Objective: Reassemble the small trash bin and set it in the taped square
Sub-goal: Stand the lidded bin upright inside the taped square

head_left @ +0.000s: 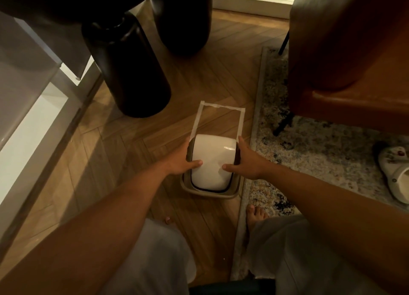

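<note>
I've got the bin (211, 166) on the floor (137, 139) between my left hand (182, 162) and right hand (249, 162), straddling the taped square's (218, 115) near edge, rug (309, 153) just right, vase (130, 69) behind-left.

Dim herringbone wood floor (124, 144), patterned rug (321, 157)

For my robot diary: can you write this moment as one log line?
left hand: on bin side | right hand: on bin side | trash bin: lid on, partly over taped square
</note>
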A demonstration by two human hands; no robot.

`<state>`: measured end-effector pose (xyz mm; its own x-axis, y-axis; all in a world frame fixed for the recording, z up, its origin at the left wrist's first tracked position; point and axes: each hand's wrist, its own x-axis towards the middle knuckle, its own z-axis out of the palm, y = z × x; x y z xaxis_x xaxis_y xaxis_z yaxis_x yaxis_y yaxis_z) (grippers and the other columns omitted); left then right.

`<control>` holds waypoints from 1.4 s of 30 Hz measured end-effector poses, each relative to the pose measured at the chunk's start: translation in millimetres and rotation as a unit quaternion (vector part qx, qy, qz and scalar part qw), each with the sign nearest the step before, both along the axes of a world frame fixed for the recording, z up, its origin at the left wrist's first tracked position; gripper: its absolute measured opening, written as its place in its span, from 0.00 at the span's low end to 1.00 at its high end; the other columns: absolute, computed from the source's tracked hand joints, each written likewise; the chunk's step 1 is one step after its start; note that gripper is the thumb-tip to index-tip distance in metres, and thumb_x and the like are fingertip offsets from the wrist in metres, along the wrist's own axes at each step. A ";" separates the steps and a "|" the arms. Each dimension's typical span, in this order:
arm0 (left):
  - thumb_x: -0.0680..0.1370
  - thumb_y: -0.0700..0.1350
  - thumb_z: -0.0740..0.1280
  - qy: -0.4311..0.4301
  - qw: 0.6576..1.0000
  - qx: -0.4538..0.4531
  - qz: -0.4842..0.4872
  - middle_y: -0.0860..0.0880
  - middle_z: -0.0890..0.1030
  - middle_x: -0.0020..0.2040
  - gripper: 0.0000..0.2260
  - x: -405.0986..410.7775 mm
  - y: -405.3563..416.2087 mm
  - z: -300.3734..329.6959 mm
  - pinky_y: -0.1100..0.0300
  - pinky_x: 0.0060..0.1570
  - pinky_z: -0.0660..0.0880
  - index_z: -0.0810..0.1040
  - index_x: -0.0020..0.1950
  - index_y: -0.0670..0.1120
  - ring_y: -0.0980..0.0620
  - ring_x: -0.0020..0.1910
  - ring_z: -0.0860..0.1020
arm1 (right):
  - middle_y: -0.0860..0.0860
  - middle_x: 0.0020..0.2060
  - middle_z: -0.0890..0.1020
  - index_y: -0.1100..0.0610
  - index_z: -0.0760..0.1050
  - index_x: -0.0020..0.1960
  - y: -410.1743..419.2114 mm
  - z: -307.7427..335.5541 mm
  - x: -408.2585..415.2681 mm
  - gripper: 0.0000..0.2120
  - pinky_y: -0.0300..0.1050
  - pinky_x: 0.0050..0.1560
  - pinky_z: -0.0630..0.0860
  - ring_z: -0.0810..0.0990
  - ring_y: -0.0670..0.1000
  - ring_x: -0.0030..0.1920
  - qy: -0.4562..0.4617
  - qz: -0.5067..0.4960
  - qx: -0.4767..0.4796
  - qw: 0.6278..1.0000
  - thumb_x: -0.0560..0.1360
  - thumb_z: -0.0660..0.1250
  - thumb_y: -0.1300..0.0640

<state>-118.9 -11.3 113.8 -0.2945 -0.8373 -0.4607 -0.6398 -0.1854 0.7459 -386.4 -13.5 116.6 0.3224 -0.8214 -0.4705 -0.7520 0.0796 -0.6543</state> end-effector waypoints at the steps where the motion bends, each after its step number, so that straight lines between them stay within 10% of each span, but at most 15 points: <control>1: 0.72 0.54 0.75 -0.001 1.000 0.003 0.002 0.48 0.64 0.77 0.45 1.0 1.5 -0.2 0.56 0.62 0.63 0.48 0.79 0.56 0.48 0.74 0.64 | 0.55 0.79 0.60 0.53 0.35 0.80 1.6 -0.6 -0.6 0.62 0.56 0.71 0.68 0.66 0.58 0.75 0.016 0.005 0.000 1.000 0.67 0.76 0.37; 8: 0.71 0.52 0.76 -0.019 1.000 0.002 -0.003 0.47 0.62 0.78 0.49 0.6 12.7 2.1 0.44 0.69 0.63 0.44 0.79 0.58 0.44 0.75 0.62 | 0.55 0.81 0.48 0.52 0.29 0.79 22.8 -4.6 3.7 0.63 0.58 0.72 0.67 0.62 0.60 0.77 0.046 0.041 -0.038 0.997 0.69 0.77 0.42; 21: 0.64 0.51 0.81 -0.031 0.998 0.047 0.010 0.46 0.61 0.77 0.57 5.4 38.3 -14.1 0.48 0.71 0.62 0.44 0.80 0.53 0.45 0.75 0.61 | 0.60 0.79 0.60 0.55 0.14 0.70 52.2 -24.6 -3.6 0.75 0.44 0.64 0.68 0.68 0.60 0.74 0.054 0.061 0.076 0.994 0.64 0.80 0.40; 42: 0.63 0.45 0.82 -0.062 0.997 0.016 0.050 0.46 0.60 0.78 0.55 5.2 2.6 -54.0 0.46 0.73 0.59 0.49 0.80 0.50 0.44 0.76 0.58 | 0.57 0.73 0.71 0.48 0.29 0.79 23.2 -49.4 -3.3 0.70 0.53 0.66 0.73 0.74 0.60 0.69 0.001 -0.036 0.003 0.999 0.62 0.84 0.51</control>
